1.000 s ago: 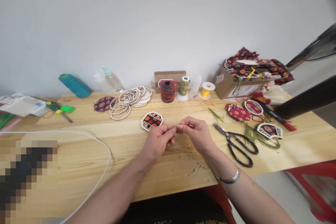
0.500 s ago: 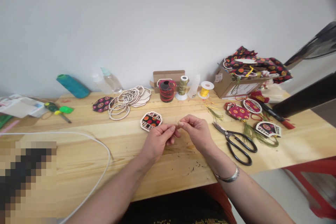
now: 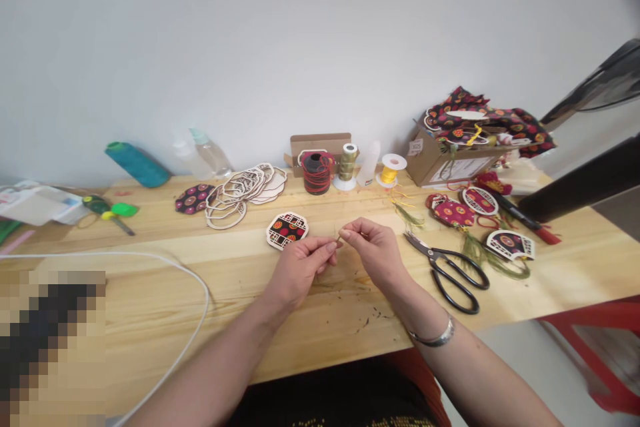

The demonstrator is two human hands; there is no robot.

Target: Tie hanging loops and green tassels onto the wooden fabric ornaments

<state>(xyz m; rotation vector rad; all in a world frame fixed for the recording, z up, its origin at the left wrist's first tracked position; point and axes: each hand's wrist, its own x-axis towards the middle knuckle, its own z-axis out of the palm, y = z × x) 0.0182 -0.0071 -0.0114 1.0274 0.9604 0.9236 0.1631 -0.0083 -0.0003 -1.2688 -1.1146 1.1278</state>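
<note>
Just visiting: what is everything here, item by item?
Thread cone: one, teal, back left
Bottles: three, translucent, back
Containers: unclear count, white, far left
Screwdriver: one, green, left
Cable: one, white, left
Openwork frames: several, pale, left
Patch: one, dark, beside frames
Framed piece: one, dark, centre
Spools: three, red-black, olive, yellow, back
Cartons: two, brown, back
Cloth: heap, multicoloured, right carton
Scissors: one, black, right
Ornaments: three, red or dark, right
Pole: one, black, right
Stool: one, red, lower right
Table: one, wooden, beneath
Wall: one, grey, behind
Strand: one, brownish, pinched centre
Bracelet: one, silver, lower right
Left hand and right hand: two, bare, centre
</note>
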